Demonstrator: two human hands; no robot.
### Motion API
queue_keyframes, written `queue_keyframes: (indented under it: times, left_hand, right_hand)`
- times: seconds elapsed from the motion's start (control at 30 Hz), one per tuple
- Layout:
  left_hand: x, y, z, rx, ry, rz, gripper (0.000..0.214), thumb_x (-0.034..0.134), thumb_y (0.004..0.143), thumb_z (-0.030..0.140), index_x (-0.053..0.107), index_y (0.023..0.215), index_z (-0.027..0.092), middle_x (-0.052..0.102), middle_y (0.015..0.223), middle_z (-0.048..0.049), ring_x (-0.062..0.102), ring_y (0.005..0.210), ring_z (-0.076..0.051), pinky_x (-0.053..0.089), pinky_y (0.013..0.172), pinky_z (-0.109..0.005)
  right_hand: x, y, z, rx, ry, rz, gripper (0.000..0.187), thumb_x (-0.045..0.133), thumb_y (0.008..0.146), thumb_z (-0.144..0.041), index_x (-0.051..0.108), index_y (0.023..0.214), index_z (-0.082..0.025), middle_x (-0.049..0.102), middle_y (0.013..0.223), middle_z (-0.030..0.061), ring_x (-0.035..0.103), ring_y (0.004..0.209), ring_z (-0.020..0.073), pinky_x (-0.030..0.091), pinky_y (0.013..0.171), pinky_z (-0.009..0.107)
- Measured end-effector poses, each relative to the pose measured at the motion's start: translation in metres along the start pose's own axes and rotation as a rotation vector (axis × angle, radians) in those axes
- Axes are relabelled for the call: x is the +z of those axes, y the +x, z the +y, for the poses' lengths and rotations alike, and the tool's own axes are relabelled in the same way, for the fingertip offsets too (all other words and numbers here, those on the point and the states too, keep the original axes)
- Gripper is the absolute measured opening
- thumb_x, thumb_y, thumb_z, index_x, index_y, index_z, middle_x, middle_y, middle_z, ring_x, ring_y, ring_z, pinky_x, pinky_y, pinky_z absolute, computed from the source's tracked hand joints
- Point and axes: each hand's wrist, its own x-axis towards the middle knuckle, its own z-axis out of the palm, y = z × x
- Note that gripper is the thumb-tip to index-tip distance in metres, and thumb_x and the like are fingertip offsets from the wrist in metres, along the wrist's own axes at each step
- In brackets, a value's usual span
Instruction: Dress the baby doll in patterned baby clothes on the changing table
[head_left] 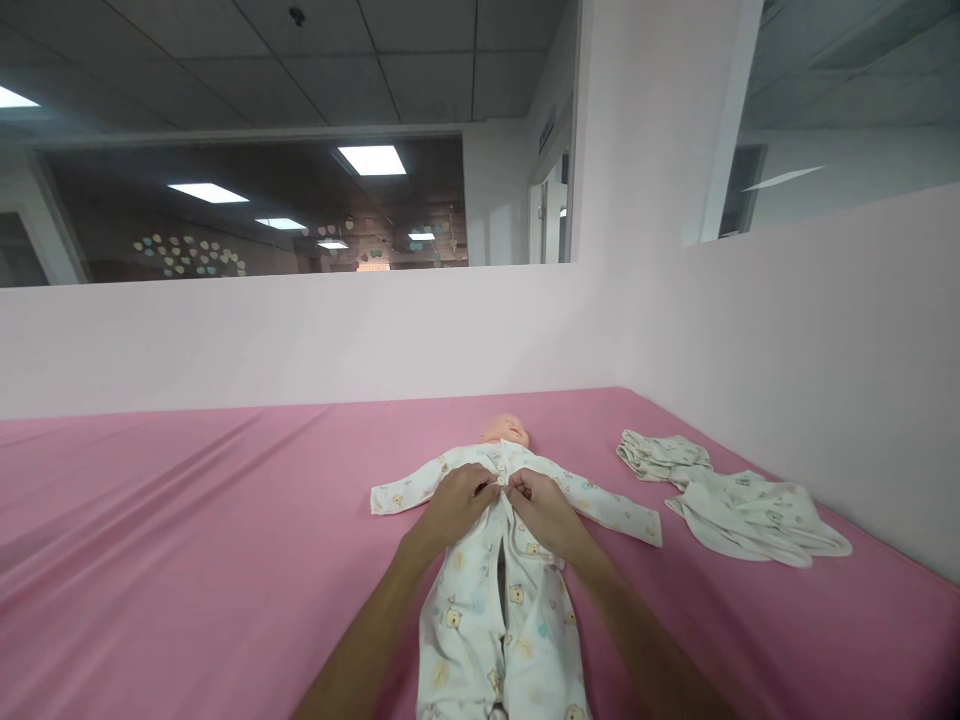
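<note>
A baby doll (508, 430) lies on its back with its head toward the wall, dressed in a white long-sleeved romper (469, 600) printed with small bears. The romper's front gapes below the chest, and its two sleeves spread out to the sides. At the chest, my left hand (463, 500) pinches the left edge of the front opening. Facing it, my right hand (546, 508) has its fingers closed on the right edge. The fingertips of both hands nearly meet at the middle; any button or snap between them is too small to make out.
A pink sheet (187, 560) covers the bed, with creases at the left. To the right lie a folded printed cloth (664, 455) and a loosely spread white garment (757, 515). White walls (300, 340) with windows border the bed at the back and right.
</note>
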Motion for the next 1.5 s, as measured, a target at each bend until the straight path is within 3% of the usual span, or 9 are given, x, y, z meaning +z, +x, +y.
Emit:
queue_keyframes:
  times: [0.23,0.5,0.67,0.77,0.87,1.03,1.2,1.33,1.5]
  left_hand:
    - [-0.007,0.004,-0.024,-0.227,0.060,0.099,0.029,0.038,0.089,0.036,0.034,0.065,0.020,0.047,0.064,0.0033,0.044,0.061,-0.013,0.032,0.058,-0.024]
    - [-0.061,-0.027,-0.138,-0.815,0.352,0.212,0.022,0.035,0.086,0.032,0.050,0.075,0.020,0.066,0.087,-0.0102,0.063,0.084,-0.026,0.041,0.063,-0.029]
    - [-0.048,-0.039,-0.160,-0.884,0.353,0.146,0.020,0.043,0.082,0.028,0.059,0.085,0.016,0.067,0.087,-0.0137,0.064,0.081,-0.029,0.044,0.065,-0.033]
    - [-0.035,-0.027,-0.149,-0.795,0.426,0.243,0.034,0.040,0.086,0.027,0.053,0.115,0.015,0.060,0.115,-0.0163,0.055,0.109,-0.031,0.042,0.085,-0.039]
    - [-0.018,-0.008,-0.125,-0.668,0.458,0.288,0.037,0.040,0.089,0.035,0.052,0.120,0.020,0.054,0.124,-0.0126,0.048,0.117,-0.027,0.036,0.095,-0.037]
    - [0.016,0.015,-0.090,-0.649,0.571,0.233,0.036,0.041,0.088,0.041,0.060,0.103,0.013,0.057,0.107,-0.0175,0.051,0.107,-0.033,0.038,0.087,-0.041]
    - [0.018,0.012,-0.093,-0.646,0.606,0.159,0.021,0.041,0.087,0.017,0.059,0.098,0.012,0.060,0.103,-0.0167,0.055,0.101,-0.031,0.038,0.078,-0.036]
    - [0.006,0.004,-0.106,-0.636,0.540,0.133,0.026,0.032,0.094,0.022,0.056,0.096,0.015,0.064,0.098,-0.0114,0.059,0.092,-0.025,0.038,0.069,-0.032]
    - [0.000,0.002,-0.113,-0.669,0.472,0.139,0.029,0.028,0.096,0.028,0.055,0.096,0.017,0.065,0.102,-0.0100,0.060,0.094,-0.024,0.038,0.069,-0.031]
  right_hand:
    - [-0.007,0.013,0.012,0.131,-0.070,0.286,0.016,0.043,0.076,-0.032,0.042,0.065,-0.021,0.040,0.060,-0.0052,0.039,0.056,0.0109,0.028,0.051,0.022]
    - [-0.121,-0.004,0.073,0.428,-0.231,0.590,0.022,0.042,0.074,-0.038,0.044,0.060,-0.021,0.049,0.061,0.0022,0.048,0.060,0.0181,0.035,0.055,0.028]
    - [-0.142,-0.023,0.100,0.563,-0.763,0.365,0.024,0.041,0.079,-0.034,0.058,0.072,-0.019,0.062,0.078,0.0119,0.059,0.073,0.0273,0.039,0.064,0.036]
    - [-0.121,-0.011,0.089,0.362,-0.943,0.412,0.028,0.036,0.083,-0.026,0.061,0.089,-0.014,0.063,0.094,0.0162,0.059,0.087,0.0288,0.040,0.073,0.038]
    - [-0.081,0.018,0.052,0.083,-0.902,0.403,0.031,0.036,0.085,-0.024,0.059,0.103,-0.013,0.062,0.105,0.0148,0.056,0.099,0.0247,0.039,0.085,0.034]
    - [0.007,0.075,-0.019,-0.201,-0.873,-0.149,0.032,0.044,0.086,-0.029,0.057,0.111,-0.017,0.061,0.117,0.0096,0.053,0.108,0.0207,0.039,0.089,0.029]
    - [0.082,0.107,-0.034,-0.224,-0.994,-0.340,0.022,0.059,0.074,-0.019,0.066,0.094,-0.015,0.066,0.106,0.0134,0.058,0.101,0.0273,0.038,0.089,0.039]
    - [0.104,0.117,-0.022,-0.194,-1.047,-0.377,0.031,0.058,0.078,-0.022,0.063,0.108,-0.018,0.063,0.114,0.0146,0.056,0.107,0.0291,0.035,0.092,0.044]
    - [0.099,0.127,-0.015,-0.195,-1.086,-0.377,0.042,0.057,0.079,-0.023,0.055,0.121,-0.025,0.058,0.123,0.0129,0.049,0.117,0.0296,0.030,0.096,0.047]
